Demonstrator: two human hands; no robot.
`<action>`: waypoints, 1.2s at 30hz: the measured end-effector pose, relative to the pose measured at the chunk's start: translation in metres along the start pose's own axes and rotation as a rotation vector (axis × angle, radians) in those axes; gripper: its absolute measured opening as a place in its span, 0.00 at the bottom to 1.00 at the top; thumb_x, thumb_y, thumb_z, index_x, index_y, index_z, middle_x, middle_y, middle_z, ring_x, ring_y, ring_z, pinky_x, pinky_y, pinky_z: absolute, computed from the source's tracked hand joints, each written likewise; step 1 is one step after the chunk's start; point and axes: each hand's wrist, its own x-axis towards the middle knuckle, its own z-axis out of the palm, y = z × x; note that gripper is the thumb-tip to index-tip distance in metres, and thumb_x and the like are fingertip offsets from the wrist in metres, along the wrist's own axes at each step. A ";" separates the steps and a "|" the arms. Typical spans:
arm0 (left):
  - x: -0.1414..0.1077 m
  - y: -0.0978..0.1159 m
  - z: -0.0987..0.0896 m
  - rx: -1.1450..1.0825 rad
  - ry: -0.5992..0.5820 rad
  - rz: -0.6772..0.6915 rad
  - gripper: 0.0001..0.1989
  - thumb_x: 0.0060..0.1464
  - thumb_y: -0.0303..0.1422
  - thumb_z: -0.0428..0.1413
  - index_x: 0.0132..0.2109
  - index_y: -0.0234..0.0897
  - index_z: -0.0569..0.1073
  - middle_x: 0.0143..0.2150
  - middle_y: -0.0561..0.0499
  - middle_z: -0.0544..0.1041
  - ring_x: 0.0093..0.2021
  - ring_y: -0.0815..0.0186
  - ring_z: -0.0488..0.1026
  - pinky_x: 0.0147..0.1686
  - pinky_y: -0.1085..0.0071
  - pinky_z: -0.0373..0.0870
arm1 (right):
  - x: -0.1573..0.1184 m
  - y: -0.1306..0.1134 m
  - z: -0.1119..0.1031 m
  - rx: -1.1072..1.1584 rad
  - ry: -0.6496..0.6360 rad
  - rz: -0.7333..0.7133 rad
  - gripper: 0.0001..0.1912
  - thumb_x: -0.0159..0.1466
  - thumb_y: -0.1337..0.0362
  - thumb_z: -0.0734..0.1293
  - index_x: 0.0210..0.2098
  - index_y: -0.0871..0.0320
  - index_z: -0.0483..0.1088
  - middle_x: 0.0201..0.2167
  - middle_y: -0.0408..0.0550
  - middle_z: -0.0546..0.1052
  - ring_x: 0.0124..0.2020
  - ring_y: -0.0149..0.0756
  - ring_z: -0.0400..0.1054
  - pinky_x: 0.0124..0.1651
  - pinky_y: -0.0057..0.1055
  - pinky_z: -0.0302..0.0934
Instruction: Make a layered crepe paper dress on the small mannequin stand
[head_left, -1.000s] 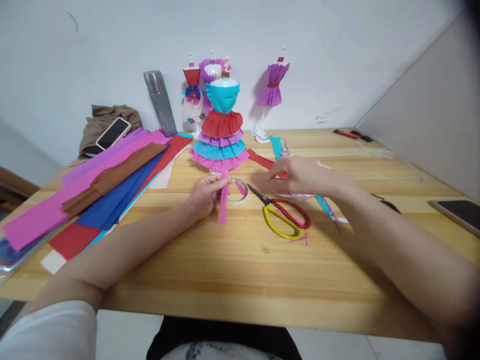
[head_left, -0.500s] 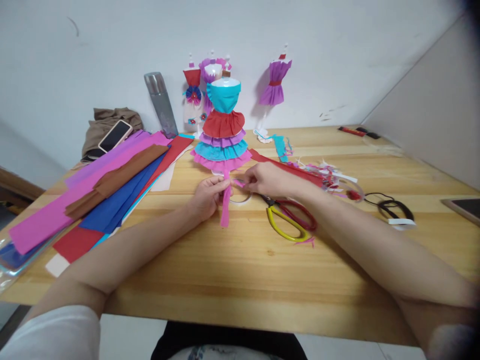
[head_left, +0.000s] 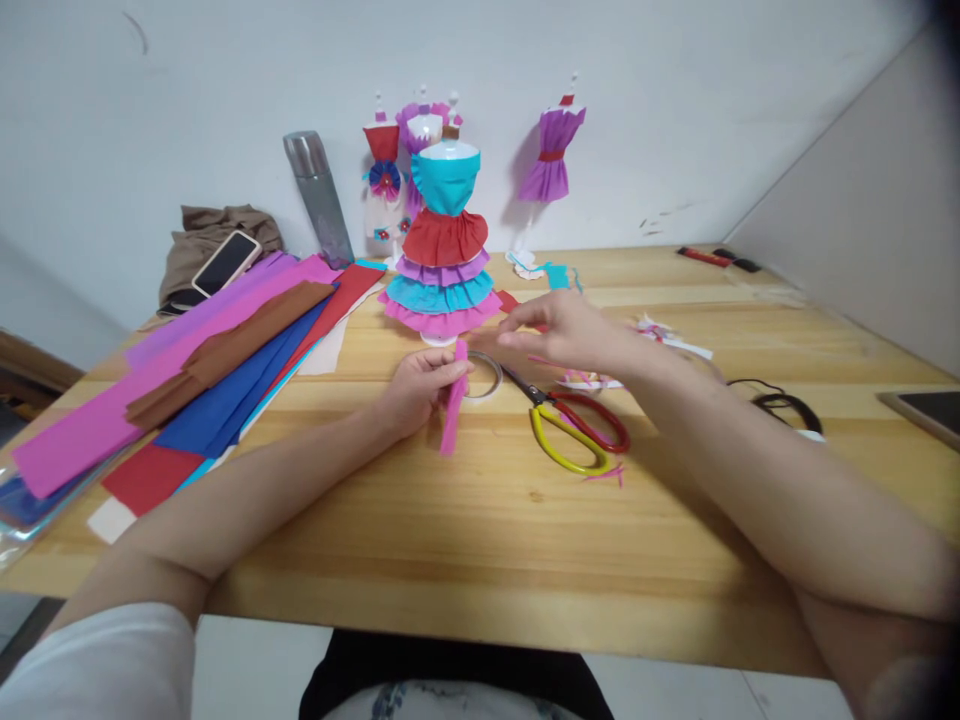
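My left hand (head_left: 426, 388) pinches a narrow pink crepe paper strip (head_left: 451, 415) upright between thumb and fingers, its lower end hanging free. My right hand (head_left: 566, 328) hovers over the table to the right, fingers loosely apart, with nothing visible in them. Just right of the strip lies a roll of tape (head_left: 493, 377), partly hidden by my left fingers. Scissors (head_left: 568, 466) with one yellow and one red handle rest below my right hand. Behind my hands stands a small dress form (head_left: 448, 238) in tiered turquoise, red, purple and pink crepe paper ruffles.
Crepe paper sheets (head_left: 247, 385) in several colours lie on the left, near a phone (head_left: 227, 264) and a bottle (head_left: 318, 200). More dressed forms, one in purple (head_left: 553, 155), stand by the wall. Paper scraps (head_left: 675, 338) and a black cord (head_left: 787, 412) lie on the right.
My right hand has moved up and right, away from the strip, and its fingers have opened; the pink piece it pinched is gone from them. My left hand still holds the strip.
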 end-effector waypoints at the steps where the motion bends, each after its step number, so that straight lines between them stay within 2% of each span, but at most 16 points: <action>1: 0.000 -0.001 0.000 0.023 -0.014 0.017 0.14 0.46 0.39 0.69 0.29 0.33 0.77 0.20 0.54 0.74 0.17 0.76 0.64 0.16 0.78 0.56 | 0.000 -0.007 0.009 0.094 -0.021 -0.022 0.20 0.66 0.51 0.68 0.41 0.62 0.81 0.41 0.56 0.84 0.43 0.44 0.76 0.50 0.40 0.68; 2: 0.000 -0.002 -0.001 0.048 -0.029 0.030 0.14 0.46 0.40 0.69 0.28 0.33 0.76 0.20 0.54 0.73 0.16 0.76 0.63 0.16 0.78 0.56 | 0.000 -0.013 0.017 0.180 -0.022 -0.036 0.21 0.65 0.51 0.69 0.44 0.62 0.81 0.43 0.56 0.84 0.44 0.44 0.76 0.49 0.39 0.69; 4: 0.000 -0.005 -0.002 0.095 -0.057 0.047 0.15 0.46 0.41 0.68 0.27 0.34 0.75 0.19 0.55 0.73 0.15 0.76 0.63 0.15 0.78 0.55 | 0.002 -0.017 0.034 0.295 0.030 -0.050 0.22 0.61 0.48 0.72 0.43 0.61 0.80 0.40 0.55 0.84 0.41 0.44 0.77 0.44 0.38 0.70; 7: 0.001 -0.007 -0.003 0.140 -0.096 0.054 0.15 0.45 0.41 0.68 0.29 0.34 0.75 0.19 0.55 0.74 0.15 0.77 0.61 0.16 0.78 0.54 | 0.005 -0.013 0.050 0.397 0.068 -0.055 0.16 0.57 0.50 0.74 0.34 0.57 0.78 0.33 0.49 0.82 0.35 0.40 0.75 0.40 0.36 0.69; 10: 0.001 -0.007 -0.003 0.171 -0.120 0.061 0.17 0.46 0.43 0.68 0.30 0.34 0.74 0.18 0.57 0.72 0.14 0.77 0.59 0.16 0.78 0.53 | 0.007 -0.010 0.055 0.461 0.068 -0.035 0.13 0.56 0.53 0.74 0.26 0.56 0.74 0.27 0.45 0.79 0.29 0.36 0.72 0.36 0.33 0.67; 15: 0.000 -0.006 -0.003 0.207 -0.127 0.049 0.18 0.49 0.46 0.68 0.31 0.34 0.76 0.21 0.54 0.75 0.16 0.77 0.61 0.17 0.77 0.53 | 0.005 -0.014 0.049 0.497 0.086 0.015 0.13 0.56 0.54 0.73 0.24 0.56 0.72 0.23 0.46 0.77 0.26 0.34 0.68 0.31 0.32 0.61; 20: -0.002 -0.004 -0.004 0.247 -0.153 0.029 0.19 0.53 0.47 0.66 0.29 0.34 0.77 0.21 0.52 0.75 0.15 0.76 0.60 0.17 0.75 0.52 | 0.008 -0.011 0.034 0.493 0.202 0.036 0.16 0.53 0.50 0.75 0.23 0.54 0.72 0.21 0.45 0.73 0.25 0.34 0.62 0.31 0.34 0.58; 23: -0.002 -0.001 -0.003 0.271 -0.172 0.054 0.22 0.52 0.50 0.66 0.26 0.33 0.77 0.20 0.52 0.74 0.16 0.77 0.60 0.18 0.75 0.52 | 0.011 -0.006 0.023 0.532 0.221 0.051 0.18 0.49 0.47 0.78 0.22 0.53 0.72 0.22 0.44 0.72 0.26 0.35 0.63 0.33 0.35 0.60; 27: -0.002 -0.001 -0.002 0.258 -0.164 0.043 0.24 0.50 0.52 0.67 0.30 0.33 0.79 0.23 0.51 0.76 0.18 0.76 0.61 0.17 0.76 0.52 | 0.012 -0.003 0.014 0.545 0.230 0.057 0.20 0.47 0.46 0.80 0.22 0.53 0.73 0.23 0.45 0.73 0.28 0.35 0.64 0.34 0.36 0.62; 36: -0.001 -0.001 -0.003 0.197 -0.185 0.015 0.25 0.47 0.54 0.68 0.31 0.32 0.79 0.23 0.51 0.77 0.17 0.76 0.63 0.17 0.76 0.53 | 0.007 -0.006 0.002 0.666 0.329 0.097 0.14 0.47 0.55 0.81 0.23 0.54 0.76 0.22 0.44 0.75 0.27 0.32 0.66 0.35 0.33 0.64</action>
